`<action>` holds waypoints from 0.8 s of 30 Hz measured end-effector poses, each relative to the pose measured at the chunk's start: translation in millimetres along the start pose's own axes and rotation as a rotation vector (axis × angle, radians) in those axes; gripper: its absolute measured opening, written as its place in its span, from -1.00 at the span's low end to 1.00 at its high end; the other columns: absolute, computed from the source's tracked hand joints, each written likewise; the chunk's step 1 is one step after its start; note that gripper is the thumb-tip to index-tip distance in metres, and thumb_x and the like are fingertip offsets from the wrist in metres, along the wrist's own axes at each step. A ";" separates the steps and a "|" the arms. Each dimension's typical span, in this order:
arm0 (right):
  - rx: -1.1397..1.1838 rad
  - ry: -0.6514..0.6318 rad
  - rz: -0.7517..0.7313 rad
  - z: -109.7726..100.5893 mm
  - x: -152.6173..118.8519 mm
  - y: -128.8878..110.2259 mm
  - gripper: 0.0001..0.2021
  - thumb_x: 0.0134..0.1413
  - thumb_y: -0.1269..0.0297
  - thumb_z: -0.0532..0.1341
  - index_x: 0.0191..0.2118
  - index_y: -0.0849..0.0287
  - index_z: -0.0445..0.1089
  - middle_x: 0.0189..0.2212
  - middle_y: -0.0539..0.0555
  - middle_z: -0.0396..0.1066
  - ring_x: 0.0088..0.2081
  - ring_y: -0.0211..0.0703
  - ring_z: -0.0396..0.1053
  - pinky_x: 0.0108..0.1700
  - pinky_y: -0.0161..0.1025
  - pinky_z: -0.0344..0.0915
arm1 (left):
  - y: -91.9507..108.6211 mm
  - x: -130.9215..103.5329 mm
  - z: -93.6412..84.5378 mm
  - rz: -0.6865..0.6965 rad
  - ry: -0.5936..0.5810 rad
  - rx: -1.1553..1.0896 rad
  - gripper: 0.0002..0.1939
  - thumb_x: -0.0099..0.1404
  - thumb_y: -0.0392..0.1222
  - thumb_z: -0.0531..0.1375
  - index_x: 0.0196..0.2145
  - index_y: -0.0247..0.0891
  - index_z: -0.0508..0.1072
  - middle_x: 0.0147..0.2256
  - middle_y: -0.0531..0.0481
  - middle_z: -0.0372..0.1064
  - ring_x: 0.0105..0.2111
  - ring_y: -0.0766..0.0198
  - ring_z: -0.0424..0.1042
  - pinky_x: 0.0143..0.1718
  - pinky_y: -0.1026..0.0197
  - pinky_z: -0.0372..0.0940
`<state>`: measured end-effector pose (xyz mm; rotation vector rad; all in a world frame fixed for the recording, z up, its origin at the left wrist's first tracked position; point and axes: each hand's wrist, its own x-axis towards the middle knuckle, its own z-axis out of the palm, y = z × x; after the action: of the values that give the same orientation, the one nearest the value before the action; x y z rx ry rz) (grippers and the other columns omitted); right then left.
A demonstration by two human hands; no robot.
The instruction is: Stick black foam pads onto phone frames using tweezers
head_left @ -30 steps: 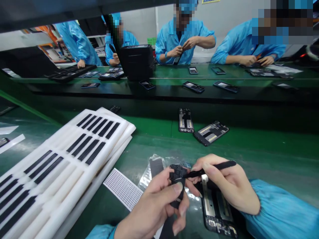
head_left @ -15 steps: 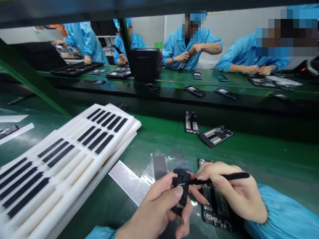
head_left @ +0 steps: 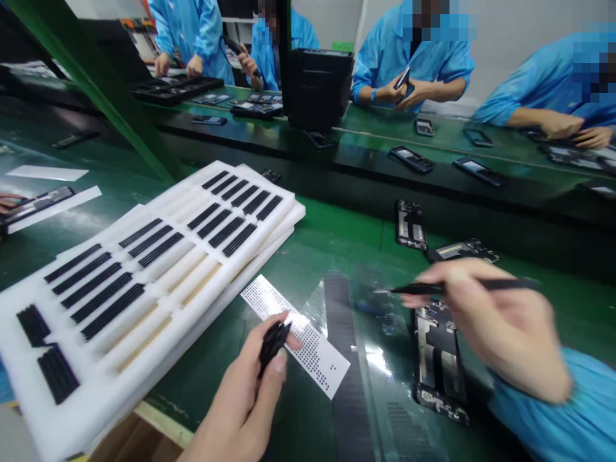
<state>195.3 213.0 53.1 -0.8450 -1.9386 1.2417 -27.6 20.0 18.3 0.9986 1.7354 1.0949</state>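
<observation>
Fingers of the left hand (head_left: 253, 388) clamp a half-hidden black part (head_left: 273, 345); the blurred right hand (head_left: 503, 330) pinches a pointed tool (head_left: 419, 289).

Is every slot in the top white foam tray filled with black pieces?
No, several slots toward the right side of the top white foam tray hold no black pieces.

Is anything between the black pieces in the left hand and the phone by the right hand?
Nothing upright stands between the black pieces and the open phone; only a dotted sheet, dark strip and clear film lie low between. The right hand, with a pointed tool, hovers by the phone's far end.
</observation>
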 end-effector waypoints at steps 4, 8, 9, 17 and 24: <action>0.146 -0.360 0.199 43.8 21.1 29.7 -0.61 0.30 -0.06 0.18 -0.30 0.19 0.49 -0.40 0.11 0.55 -0.37 -0.10 0.58 -0.26 -0.23 0.57 | -38.7 -6.6 -9.7 0.499 0.130 0.868 -0.54 0.40 -0.43 -0.06 0.19 -0.25 0.29 -0.12 -0.11 0.50 -0.21 0.17 0.46 -0.21 0.18 0.33; 0.177 -0.502 0.249 67.5 12.1 53.4 -0.60 0.33 -0.04 0.15 -0.27 0.23 0.47 -0.35 0.13 0.53 -0.35 -0.14 0.57 -0.24 -0.25 0.55 | -43.7 -3.6 6.7 0.658 0.020 1.233 -0.38 0.23 -0.56 -0.05 0.19 -0.28 0.36 0.18 -0.13 0.38 -0.22 0.12 0.39 -0.23 0.08 0.33; 0.170 -0.523 0.237 67.6 8.5 56.8 -0.62 0.34 0.00 0.14 -0.26 0.24 0.47 -0.34 0.13 0.53 -0.34 -0.14 0.57 -0.24 -0.26 0.54 | -41.9 -3.3 10.1 0.636 -0.030 1.252 -0.35 0.21 -0.56 -0.04 0.21 -0.24 0.35 0.24 -0.09 0.32 -0.22 0.12 0.38 -0.24 0.07 0.32; 0.119 -0.570 0.055 59.7 4.3 65.3 -0.73 0.41 0.25 0.09 -0.24 0.21 0.50 -0.31 0.12 0.55 -0.34 -0.19 0.56 -0.25 -0.32 0.48 | -40.6 -3.6 14.2 0.590 -0.129 1.253 -0.32 0.21 -0.50 -0.01 0.28 -0.25 0.29 0.20 -0.09 0.37 -0.21 0.07 0.38 -0.25 0.01 0.32; 0.134 -0.536 0.035 58.6 3.9 67.5 -0.74 0.41 0.27 0.08 -0.22 0.18 0.50 -0.32 0.12 0.56 -0.34 -0.17 0.57 -0.25 -0.30 0.50 | -39.9 2.1 13.5 0.602 -0.181 1.263 -0.30 0.17 -0.46 0.02 0.28 -0.27 0.28 0.18 -0.10 0.40 -0.23 0.06 0.42 -0.29 -0.02 0.35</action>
<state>156.4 210.0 -27.4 -0.5088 -2.2169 1.7305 -23.2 13.5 -23.2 2.3909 1.9650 0.0408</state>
